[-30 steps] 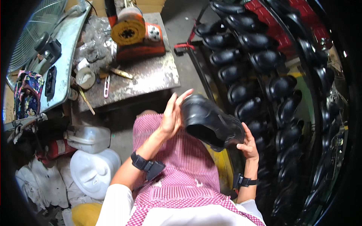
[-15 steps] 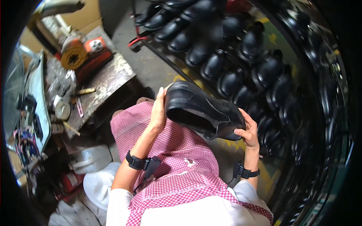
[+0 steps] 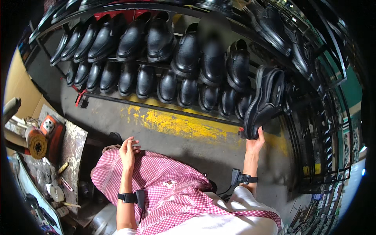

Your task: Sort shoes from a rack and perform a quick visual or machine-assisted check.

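A black slip-on shoe (image 3: 261, 111) is held up on the right by my right hand (image 3: 255, 144), which grips it at its lower end, thumb along the side. The shoe stands almost upright, its opening higher up, just in front of the right end of the shoe rack (image 3: 156, 106). My left hand (image 3: 128, 152) is raised over my checked apron (image 3: 156, 172), holding nothing, with its fingers loosely bent and apart. The fingers of my right hand behind the shoe are hidden.
Several rows of black shoes (image 3: 168, 88) fill the rack ahead. More metal racking (image 3: 301, 184) rises at the right. On the left, a worn workbench (image 3: 74, 137) carries an orange tool (image 3: 53, 129), tape and small tools. Worn yellow paint (image 3: 172, 125) marks the floor below the rack.
My view has swung right toward the rack. My left hand has let go of the shoe, and my right hand has carried it up to the rack's right end, turning it upright.
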Demonstrator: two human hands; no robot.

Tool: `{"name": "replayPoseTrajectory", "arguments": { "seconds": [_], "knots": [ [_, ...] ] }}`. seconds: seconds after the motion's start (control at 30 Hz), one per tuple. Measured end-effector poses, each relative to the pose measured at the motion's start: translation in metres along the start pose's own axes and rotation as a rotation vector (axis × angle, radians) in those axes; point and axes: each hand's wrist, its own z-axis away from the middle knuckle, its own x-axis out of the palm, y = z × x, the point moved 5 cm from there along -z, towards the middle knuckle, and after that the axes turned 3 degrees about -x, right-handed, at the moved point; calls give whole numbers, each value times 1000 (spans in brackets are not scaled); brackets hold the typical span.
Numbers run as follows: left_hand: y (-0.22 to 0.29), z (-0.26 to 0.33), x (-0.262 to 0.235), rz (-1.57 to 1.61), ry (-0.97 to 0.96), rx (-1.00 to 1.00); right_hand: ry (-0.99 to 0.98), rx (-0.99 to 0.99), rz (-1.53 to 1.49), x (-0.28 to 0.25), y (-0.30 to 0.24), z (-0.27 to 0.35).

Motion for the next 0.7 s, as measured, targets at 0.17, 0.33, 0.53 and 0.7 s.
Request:
{"name": "replayPoseTrajectory", "arguments": {
  "seconds": [0.17,0.33,0.53,0.7],
  "knots": [
    [40,18,18,137,47,30,-217,-167,451,49,-10,25],
    [122,62,91,127,-253,194,-535,-124,670,132,24,51],
    [159,86,100,138,-304,143,-773,-84,773,174,60,75],
    [168,88,98,108,-233,242,-874,-129,849,187,67,93]
  ]
}}
